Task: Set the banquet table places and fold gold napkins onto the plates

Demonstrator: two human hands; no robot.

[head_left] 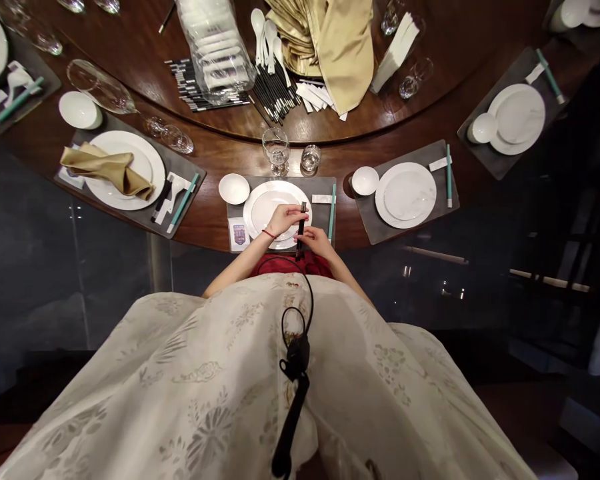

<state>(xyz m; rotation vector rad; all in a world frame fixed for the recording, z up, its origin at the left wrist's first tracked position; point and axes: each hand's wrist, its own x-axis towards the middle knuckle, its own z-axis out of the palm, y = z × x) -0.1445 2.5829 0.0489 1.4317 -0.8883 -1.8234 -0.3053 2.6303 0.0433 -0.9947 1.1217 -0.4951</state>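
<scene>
My left hand [286,219] pinches the upper part of a pair of black chopsticks [301,230], held over the right side of a white plate [253,212]. Lower down, the fingers of my right hand [316,240] close on the same chopsticks. The plates are stacked on a grey placemat [300,183]. On that mat's right side lie a white rest [323,199] and a slim teal stick-shaped item [333,210]. A white bowl [234,189] sits at its upper left, and a printed card [239,234] at its lower left.
A stemmed glass [276,150] and a small tumbler [311,159] stand beyond the mat. Loose black chopsticks [275,93], white spoons [259,33], a wrapped stack [215,47] and gold napkins [345,53] lie on the raised turntable. The neighbouring setting at left has a folded gold napkin [113,170].
</scene>
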